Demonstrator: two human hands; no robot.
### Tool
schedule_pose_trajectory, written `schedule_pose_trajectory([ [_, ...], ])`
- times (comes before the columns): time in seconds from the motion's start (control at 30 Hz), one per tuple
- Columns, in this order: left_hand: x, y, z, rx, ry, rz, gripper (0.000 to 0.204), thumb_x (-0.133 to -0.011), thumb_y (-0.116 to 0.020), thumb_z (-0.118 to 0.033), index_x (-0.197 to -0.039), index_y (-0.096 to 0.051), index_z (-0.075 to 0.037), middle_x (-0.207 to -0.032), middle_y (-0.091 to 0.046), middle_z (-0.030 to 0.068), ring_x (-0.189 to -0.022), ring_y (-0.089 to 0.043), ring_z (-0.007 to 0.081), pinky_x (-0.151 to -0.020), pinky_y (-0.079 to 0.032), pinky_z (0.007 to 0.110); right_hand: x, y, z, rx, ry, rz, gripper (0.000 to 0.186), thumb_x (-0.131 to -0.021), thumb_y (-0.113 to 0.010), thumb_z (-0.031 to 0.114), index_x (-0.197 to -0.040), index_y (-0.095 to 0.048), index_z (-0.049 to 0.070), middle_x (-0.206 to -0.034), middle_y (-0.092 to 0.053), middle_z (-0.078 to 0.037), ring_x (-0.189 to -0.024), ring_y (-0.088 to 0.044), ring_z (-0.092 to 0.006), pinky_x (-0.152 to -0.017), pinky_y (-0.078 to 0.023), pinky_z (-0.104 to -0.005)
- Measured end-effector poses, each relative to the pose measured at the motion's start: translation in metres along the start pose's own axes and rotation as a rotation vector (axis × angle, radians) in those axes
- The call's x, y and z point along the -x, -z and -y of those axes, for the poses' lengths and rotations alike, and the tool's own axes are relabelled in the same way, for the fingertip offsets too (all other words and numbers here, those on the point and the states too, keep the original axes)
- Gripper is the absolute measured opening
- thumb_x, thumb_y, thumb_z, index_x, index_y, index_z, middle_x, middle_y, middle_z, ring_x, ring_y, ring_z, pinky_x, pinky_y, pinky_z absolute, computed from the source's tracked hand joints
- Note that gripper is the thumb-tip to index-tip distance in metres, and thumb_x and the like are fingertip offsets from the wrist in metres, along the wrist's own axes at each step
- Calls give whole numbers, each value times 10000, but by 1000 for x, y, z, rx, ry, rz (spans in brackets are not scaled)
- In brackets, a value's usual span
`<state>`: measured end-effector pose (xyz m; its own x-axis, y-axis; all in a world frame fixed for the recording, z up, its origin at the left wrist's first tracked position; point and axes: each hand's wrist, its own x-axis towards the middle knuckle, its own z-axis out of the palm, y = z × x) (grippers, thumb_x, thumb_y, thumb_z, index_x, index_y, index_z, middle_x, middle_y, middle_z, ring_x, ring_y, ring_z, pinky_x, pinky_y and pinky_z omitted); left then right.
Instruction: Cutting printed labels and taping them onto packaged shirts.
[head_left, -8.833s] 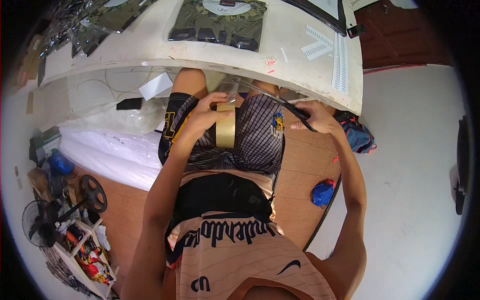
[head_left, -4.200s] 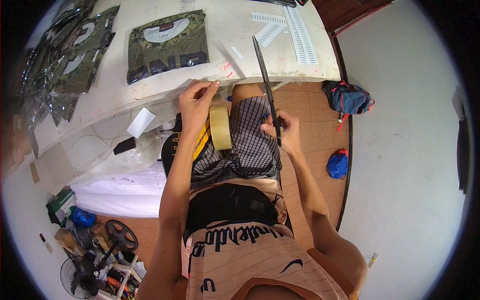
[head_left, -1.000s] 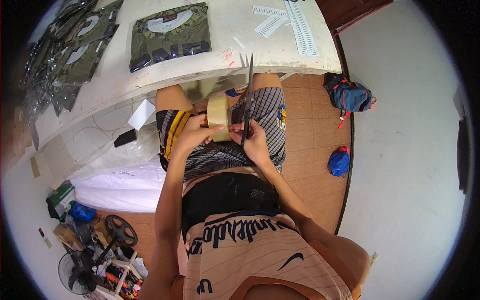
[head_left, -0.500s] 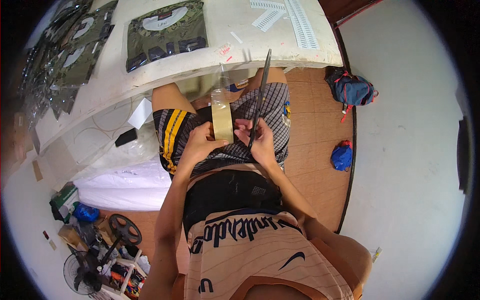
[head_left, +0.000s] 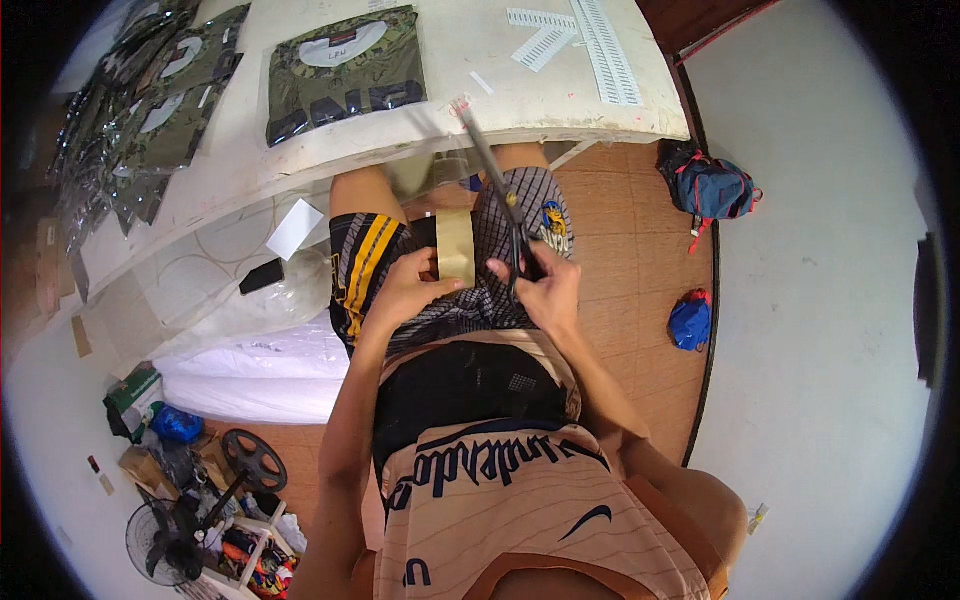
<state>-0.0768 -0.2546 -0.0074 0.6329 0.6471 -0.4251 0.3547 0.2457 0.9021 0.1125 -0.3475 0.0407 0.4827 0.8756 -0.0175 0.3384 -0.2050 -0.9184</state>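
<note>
My left hand [head_left: 407, 290] grips a wide roll of yellowish packing tape [head_left: 456, 248] above my lap, with the thumb along its lower edge. A clear strip seems to rise from the far end of the roll toward the table edge. In my right hand [head_left: 552, 290] is a pair of long scissors [head_left: 512, 205] with dark handles, fingers through the grips. Its blades point away and to the left, their tips near the table edge, beside the clear strip. Whether the blades touch the strip I cannot tell.
On the white table [head_left: 230, 190] ahead lie a bagged camouflage shirt [head_left: 345, 75], a pile of similar bagged shirts [head_left: 160, 120] at left and printed paper strips [head_left: 605, 50]. A backpack [head_left: 715, 187] and a blue bag [head_left: 690, 320] sit by the right wall; a fan [head_left: 165, 540] stands lower left.
The scissors have swung from nearly upright to leaning left, and my right hand has moved slightly right. The clear strip above the roll shows less plainly. The whole view has shifted a little.
</note>
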Motion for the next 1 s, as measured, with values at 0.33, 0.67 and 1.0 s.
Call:
schedule_pose_trajectory([
  [0.33, -5, 0, -13, -33, 99, -58, 372, -820, -734, -262, -1010, -636, 41, -756, -654, 81, -549, -579, 91, -483, -440, 234, 9, 10, -14, 118, -66, 148, 259, -767, -779, 157, -737, -612, -39, -510, -503, -70, -482, -392, -80, -452, -384, -261],
  [0.67, -2, 1, -16, 33, 106, -65, 371, -858, -694, -259, -1046, -629, 55, -752, -653, 88, -545, -592, 92, -486, -470, 223, 3, 11, -21, 81, -175, 63, 222, -750, -779, 122, -752, -628, -41, -498, -490, -73, -476, -400, -83, -450, -378, -278],
  [1.0, -27, 50, -19, 68, -156, -595, 367, -843, -716, -148, -1107, -599, 78, -887, -667, 110, -621, -627, 129, -548, -493, 234, -10, 21, -8, 174, -121, -6, 241, -745, -793, 147, -782, -652, -45, -501, -491, -84, -493, -398, -79, -450, -377, -288],
])
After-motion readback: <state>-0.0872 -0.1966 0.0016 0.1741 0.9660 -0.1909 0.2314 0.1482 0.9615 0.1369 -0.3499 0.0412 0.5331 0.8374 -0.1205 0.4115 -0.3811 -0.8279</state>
